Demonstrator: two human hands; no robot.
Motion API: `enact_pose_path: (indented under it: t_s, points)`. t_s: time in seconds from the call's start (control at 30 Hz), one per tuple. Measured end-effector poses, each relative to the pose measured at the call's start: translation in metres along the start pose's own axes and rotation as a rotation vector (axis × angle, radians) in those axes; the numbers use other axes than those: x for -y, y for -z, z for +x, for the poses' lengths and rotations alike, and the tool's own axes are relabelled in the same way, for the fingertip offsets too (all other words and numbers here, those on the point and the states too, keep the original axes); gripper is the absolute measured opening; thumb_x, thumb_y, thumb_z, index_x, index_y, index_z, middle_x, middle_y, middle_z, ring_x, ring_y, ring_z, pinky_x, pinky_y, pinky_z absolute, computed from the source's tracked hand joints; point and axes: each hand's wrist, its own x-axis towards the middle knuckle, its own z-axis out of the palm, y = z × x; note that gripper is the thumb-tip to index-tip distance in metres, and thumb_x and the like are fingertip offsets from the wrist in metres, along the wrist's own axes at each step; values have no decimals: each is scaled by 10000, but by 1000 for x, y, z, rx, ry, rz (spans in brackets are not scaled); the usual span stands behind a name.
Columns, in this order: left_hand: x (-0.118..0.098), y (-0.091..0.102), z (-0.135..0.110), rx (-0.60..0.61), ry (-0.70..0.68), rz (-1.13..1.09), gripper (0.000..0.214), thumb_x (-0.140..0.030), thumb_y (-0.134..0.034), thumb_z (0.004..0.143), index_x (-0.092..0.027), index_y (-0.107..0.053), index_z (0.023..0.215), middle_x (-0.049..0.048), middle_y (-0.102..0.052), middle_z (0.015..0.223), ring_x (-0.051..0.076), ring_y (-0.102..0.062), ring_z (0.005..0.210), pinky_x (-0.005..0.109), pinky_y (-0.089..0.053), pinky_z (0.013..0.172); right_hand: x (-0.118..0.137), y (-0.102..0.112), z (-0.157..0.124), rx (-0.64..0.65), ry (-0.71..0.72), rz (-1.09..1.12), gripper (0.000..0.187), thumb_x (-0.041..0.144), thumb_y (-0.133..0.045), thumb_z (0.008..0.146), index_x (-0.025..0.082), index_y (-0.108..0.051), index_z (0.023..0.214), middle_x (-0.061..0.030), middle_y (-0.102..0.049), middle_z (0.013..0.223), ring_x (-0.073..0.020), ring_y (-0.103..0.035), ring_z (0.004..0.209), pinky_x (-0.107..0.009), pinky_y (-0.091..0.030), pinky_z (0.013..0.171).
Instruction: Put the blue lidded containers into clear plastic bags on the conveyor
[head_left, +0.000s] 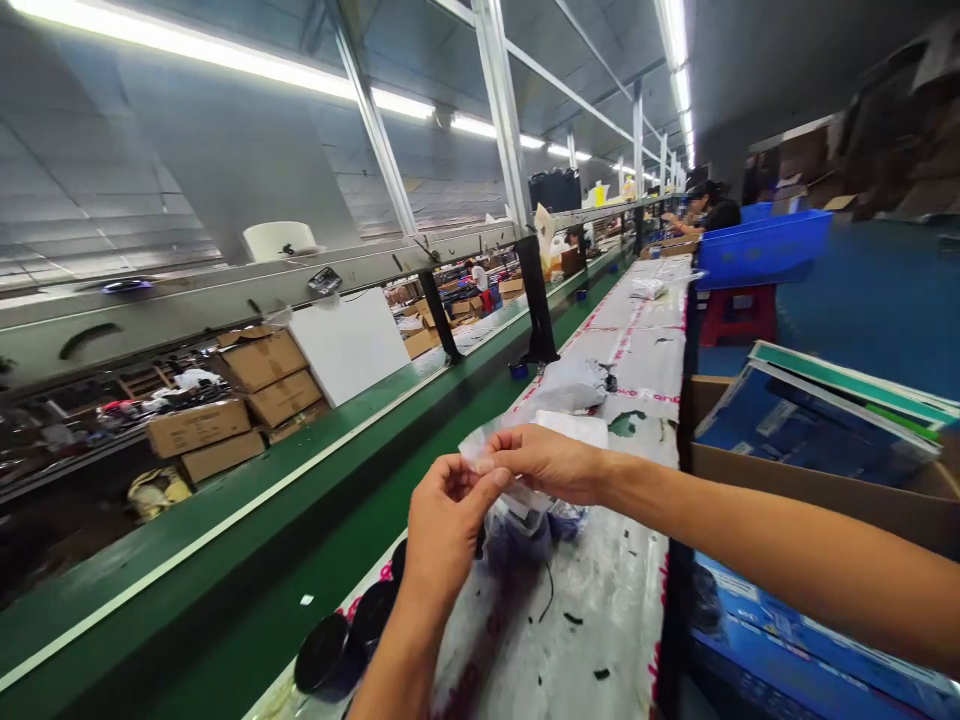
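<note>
My left hand [448,520] and my right hand [544,462] meet above the bench, thumbs and fingers pinched together. Between them is the edge of a thin, clear plastic bag [474,445]. Just below and behind the fingers, dark bluish items in clear plastic [517,540] rest on the bench, partly hidden by my hands. Several black round cup-like pieces [326,655] stand by my left forearm, along the bench's left side. Past my right hand lies a whitish plastic bag [570,385] with something dark at its end.
The plastic-covered bench [600,600] carries small black scraps. On its left runs a green conveyor belt [330,530]. At right are an open carton [795,475] with flat blue packs and a blue bin [765,245] on a red stool [739,315]. A person [716,210] sits farther along.
</note>
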Motion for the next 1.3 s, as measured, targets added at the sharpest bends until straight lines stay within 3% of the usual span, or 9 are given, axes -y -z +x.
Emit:
enact_pose_path:
  t_s: [0.1,0.17,0.3,0.47,0.6,0.7,0.83,1.13,1.3]
  points:
    - [-2,29,-13,19,18,-6,352,-443,-794,698,-174,-616,838,2,-651,771,130,-591,695,231,-458,672,-6,-21,16,151,-27,11,508,591,-809,637,188,-525,760,59,-507,628,-67,-448,520,-184,-371,462]
    - [1,49,-22,-6,42,71,351,-476,-756,722,-179,-605,833,-3,-648,755,126,-591,686,225,-463,667,-13,-30,28,177,1,-43,515,628,-772,660,196,-512,761,52,-516,623,-82,-474,519,-204,-416,476]
    - [15,91,-29,-197,84,354,380,-580,-589,787,-204,-553,830,0,-642,714,162,-611,674,261,-481,648,-24,-44,55,77,125,-270,320,480,-647,850,207,-482,819,52,-528,623,-101,-522,528,-219,-461,496]
    - [33,125,-25,-413,94,759,147,-367,-563,790,-220,-568,774,16,-639,722,208,-591,688,296,-391,648,-33,-64,77,-46,388,-779,27,175,-561,921,184,-553,896,-30,-633,872,-152,-619,782,-250,-482,650]
    - [41,129,-29,-381,83,1071,80,-239,-507,851,-230,-570,803,35,-658,808,230,-600,758,305,-329,651,-40,-73,83,92,596,-1213,178,48,-498,924,183,-613,943,-79,-638,1087,-203,-584,975,-302,-451,765]
    - [49,124,-33,-269,85,1240,73,-187,-524,857,-224,-575,822,49,-672,865,240,-626,800,307,-309,647,-47,-76,83,198,676,-1464,170,58,-498,942,177,-615,973,-95,-640,1074,-220,-568,967,-325,-447,765]
    - [53,118,-31,-167,149,1372,91,-163,-526,856,-213,-598,835,77,-702,845,274,-663,793,314,-311,623,-54,-77,81,221,714,-1697,117,84,-528,946,158,-613,980,-98,-646,992,-238,-567,929,-365,-434,780]
    - [54,123,-12,-163,268,1388,175,-158,-462,866,-201,-631,877,136,-735,874,303,-690,825,323,-377,635,-59,-81,96,166,721,-1858,137,98,-491,968,137,-622,965,-102,-669,928,-249,-567,903,-396,-388,794]
    - [59,129,-11,-54,293,1231,109,-149,-553,808,-216,-629,768,59,-730,797,234,-666,780,281,-362,621,-64,-76,92,208,672,-1820,75,147,-568,935,165,-641,930,-64,-690,851,-231,-575,835,-394,-367,804]
